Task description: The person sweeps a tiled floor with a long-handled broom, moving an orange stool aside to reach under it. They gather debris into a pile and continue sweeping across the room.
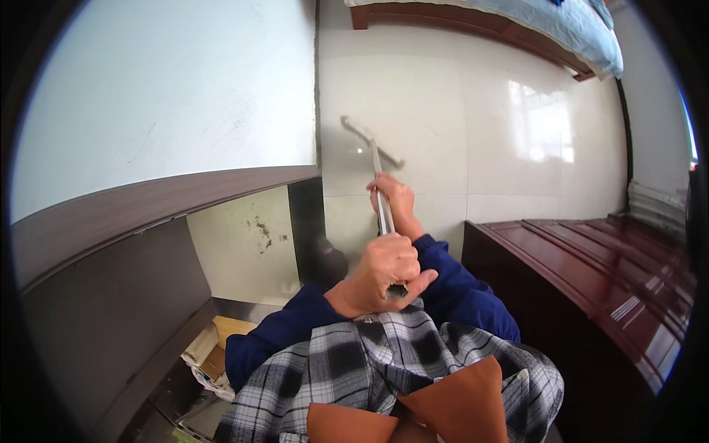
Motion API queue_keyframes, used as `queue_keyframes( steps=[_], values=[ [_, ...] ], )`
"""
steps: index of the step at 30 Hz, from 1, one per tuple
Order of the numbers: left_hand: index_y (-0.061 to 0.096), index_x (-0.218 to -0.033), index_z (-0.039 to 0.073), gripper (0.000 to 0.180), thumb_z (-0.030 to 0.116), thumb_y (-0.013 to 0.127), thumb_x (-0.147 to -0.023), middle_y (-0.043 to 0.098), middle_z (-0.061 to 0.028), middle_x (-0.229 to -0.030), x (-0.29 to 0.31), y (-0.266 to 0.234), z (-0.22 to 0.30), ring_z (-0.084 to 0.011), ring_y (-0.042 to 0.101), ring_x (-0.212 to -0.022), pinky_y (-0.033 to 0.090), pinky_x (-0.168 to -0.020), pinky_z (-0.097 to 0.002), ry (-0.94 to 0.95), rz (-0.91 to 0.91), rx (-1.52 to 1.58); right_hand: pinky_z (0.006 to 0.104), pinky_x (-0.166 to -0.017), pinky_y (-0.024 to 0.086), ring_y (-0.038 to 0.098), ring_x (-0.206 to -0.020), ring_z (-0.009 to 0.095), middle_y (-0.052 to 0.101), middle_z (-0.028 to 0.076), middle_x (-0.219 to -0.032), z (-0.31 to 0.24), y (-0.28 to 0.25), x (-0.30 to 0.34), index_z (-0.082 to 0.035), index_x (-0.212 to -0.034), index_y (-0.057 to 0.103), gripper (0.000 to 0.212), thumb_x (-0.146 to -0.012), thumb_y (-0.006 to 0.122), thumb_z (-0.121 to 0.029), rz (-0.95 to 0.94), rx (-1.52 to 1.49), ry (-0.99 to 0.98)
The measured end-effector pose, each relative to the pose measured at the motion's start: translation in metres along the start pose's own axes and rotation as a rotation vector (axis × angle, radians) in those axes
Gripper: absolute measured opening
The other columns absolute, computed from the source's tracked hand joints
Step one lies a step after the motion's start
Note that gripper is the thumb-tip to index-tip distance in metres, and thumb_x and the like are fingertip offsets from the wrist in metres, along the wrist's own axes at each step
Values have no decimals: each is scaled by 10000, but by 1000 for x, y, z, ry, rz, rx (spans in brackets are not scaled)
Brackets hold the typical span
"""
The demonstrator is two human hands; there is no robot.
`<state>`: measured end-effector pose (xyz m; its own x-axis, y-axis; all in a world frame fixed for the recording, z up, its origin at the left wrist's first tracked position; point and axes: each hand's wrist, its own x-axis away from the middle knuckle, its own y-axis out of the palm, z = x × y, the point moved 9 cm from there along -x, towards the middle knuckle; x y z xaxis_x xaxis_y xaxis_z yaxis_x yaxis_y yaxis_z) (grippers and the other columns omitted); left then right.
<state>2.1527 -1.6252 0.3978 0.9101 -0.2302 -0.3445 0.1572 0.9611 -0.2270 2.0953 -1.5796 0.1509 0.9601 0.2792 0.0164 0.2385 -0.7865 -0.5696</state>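
A mop [360,131] with a long metal handle slants away from my body, its narrow, pale, bar-shaped head resting on the light tiled floor [413,96]. My left hand [384,269] is wrapped round the upper end of the handle, close to my chest, with the thumb across the top. Farther down the same handle, my right hand [396,199] grips it. The left forearm comes in from the left and the right one from the right, both in dark blue sleeves. Blur softens the mop head slightly.
A brown-framed door [111,273] stands left, beside a white wall [170,88]. Dark crumbs of dirt [262,235] lie on the floor past a black threshold strip [306,229]. To the right stands a dark red wooden cabinet [569,295]; a bed [473,26] is at the far side.
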Motion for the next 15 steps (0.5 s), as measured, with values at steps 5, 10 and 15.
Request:
queue_keyframes(
  steps=[5, 10, 15],
  values=[
    [452, -584, 57, 350, -1, 756, -748, 441, -76, -597, 1, -24, -89, -273, 454, -585, 354, -573, -369, -111, 229, -62, 441, -775, 539, 676, -1000, 360, 696, 159, -1176, 24, 37, -94, -197, -890, 708, 203, -792, 586, -68, -53, 74, -211],
    [418, -569, 71, 385, -18, 751, -740, 452, -66, -582, 73, -26, -79, -259, 448, -556, 349, -555, -358, -243, 308, -96, 441, -800, 549, 675, -1015, 362, 670, 139, -1249, 45, 111, 2, -206, -876, 710, 157, -795, 609, -119, -361, 167, -215],
    [422, -564, 88, 399, -22, 780, -702, 441, -58, -560, 88, -49, -16, -242, 446, -520, 364, -538, -345, -196, 466, -82, 444, -777, 558, 690, -957, 372, 686, 148, -1222, -22, 98, 46, -202, -835, 707, 146, -781, 615, -102, -572, 150, -177]
  ],
)
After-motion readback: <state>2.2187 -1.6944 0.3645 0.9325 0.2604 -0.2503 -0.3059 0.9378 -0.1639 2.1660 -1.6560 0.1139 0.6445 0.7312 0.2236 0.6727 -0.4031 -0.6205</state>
